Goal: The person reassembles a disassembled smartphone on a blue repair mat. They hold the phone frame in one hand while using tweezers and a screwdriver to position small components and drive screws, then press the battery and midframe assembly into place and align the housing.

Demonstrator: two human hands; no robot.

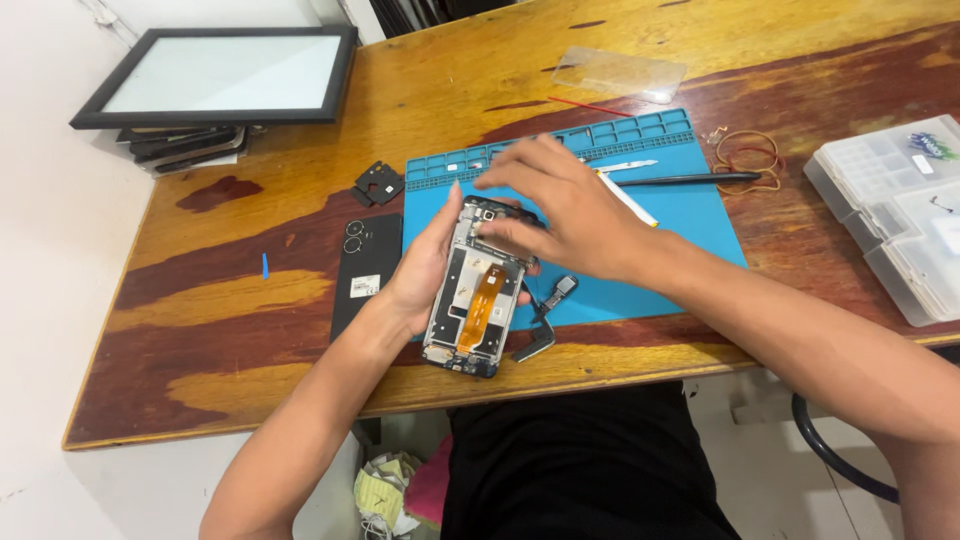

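Observation:
An opened phone [470, 305] with its back off lies tilted at the near edge of a blue repair mat [680, 215]. An orange flex cable [480, 300] runs down its middle. My left hand [420, 265] grips the phone's left side. My right hand [560, 205] is over the phone's top end, fingertips pressing on the part by the camera. The black back cover [365, 270] lies flat on the wooden table [250, 300], just left of the phone. Small loose black parts [545, 315] rest on the mat to the phone's right.
A black tool [685, 179], tweezers [625, 166] and a white stick lie on the mat. Rubber bands [748, 160], a clear parts box [895, 215], a glass sheet [620, 74], a small black bracket [379, 183] and framed screens [220, 75] surround it.

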